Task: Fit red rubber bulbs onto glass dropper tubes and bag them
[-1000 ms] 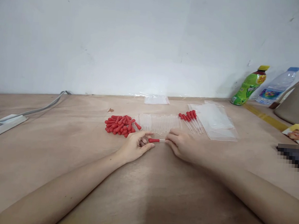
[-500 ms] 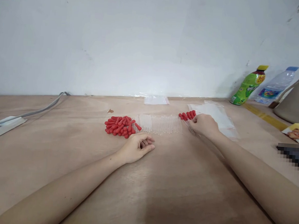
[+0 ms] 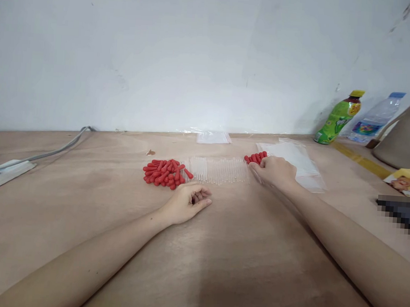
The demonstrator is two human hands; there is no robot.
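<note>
A heap of red rubber bulbs [image 3: 163, 173] lies left of centre on the wooden table. Beside it runs a row of clear thin tubes [image 3: 225, 171]. My left hand [image 3: 191, 201] rests just in front of the heap, fingers loosely curled and apart, holding nothing. To the right, my right hand [image 3: 272, 171] pinches at the right end of the row, at a clear tube by a small group of red bulbs [image 3: 255, 157]. Its fingertips partly hide what they grip.
Clear plastic bags [image 3: 309, 168] lie behind my right hand, another bag [image 3: 213, 137] by the wall. Farther right are a green bottle [image 3: 339, 118], a clear bottle [image 3: 374, 119], a grey-brown container [image 3: 403, 134] and a pixelated dark object [image 3: 402, 215]. A grey cable [image 3: 61, 148] runs at left.
My right hand has moved slightly left, and its fingertips are nearer the tubes under the small red group. My left hand has stayed in place.
</note>
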